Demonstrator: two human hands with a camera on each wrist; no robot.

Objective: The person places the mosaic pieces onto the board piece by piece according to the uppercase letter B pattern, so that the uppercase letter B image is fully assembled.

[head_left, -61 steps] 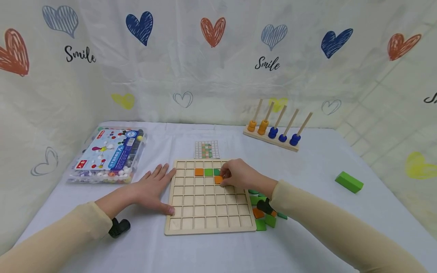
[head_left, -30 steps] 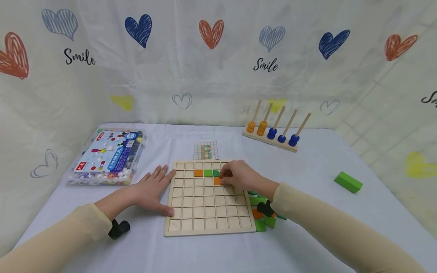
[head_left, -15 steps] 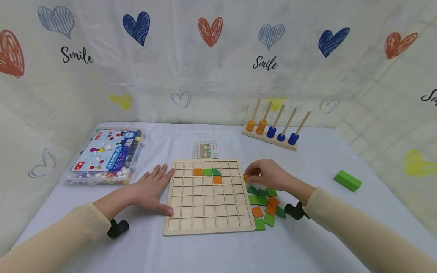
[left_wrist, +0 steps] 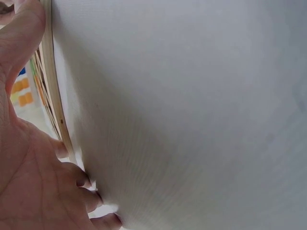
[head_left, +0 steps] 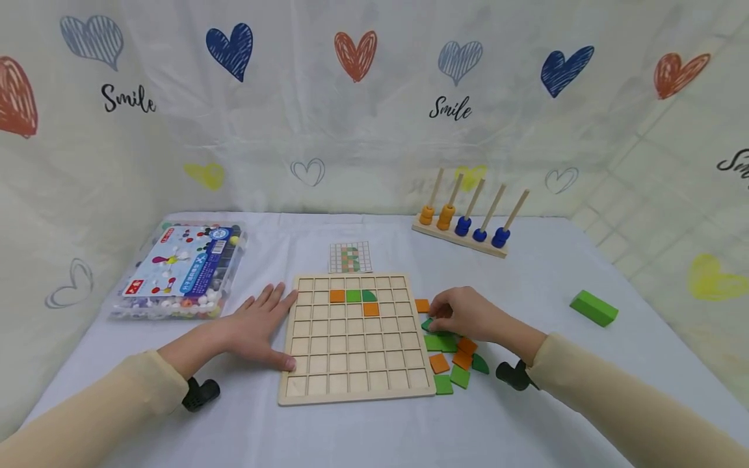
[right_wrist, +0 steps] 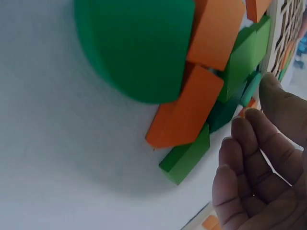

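My left hand (head_left: 254,331) lies spread at the left side of a wooden grid board (head_left: 328,364), thumb and fingertips at its rim. In the left wrist view the board's edge (left_wrist: 56,100) runs along the fingers. The board bears an orange square tile (head_left: 337,296), a light green square tile (head_left: 354,296), a dark green rounded tile (head_left: 369,296) and, one row lower, another orange tile (head_left: 371,309). Right of the board, my right hand (head_left: 468,315) reaches over loose tiles, thumb and fingers parted, fingertips right at a dark green rounded tile (head_left: 426,324).
Green and orange loose tiles (head_left: 460,377) spread along the board's right edge; a single orange tile (head_left: 422,305) lies above them. A printed pattern card (head_left: 350,257) lies behind the board. Around stand a plastic box (head_left: 181,266), a bead abacus (head_left: 462,239) and a green block (head_left: 593,308).
My right hand has left the board, gone right to the single orange tile, then down to the loose tiles. That orange tile now lies uncovered. My left hand has stayed in place.
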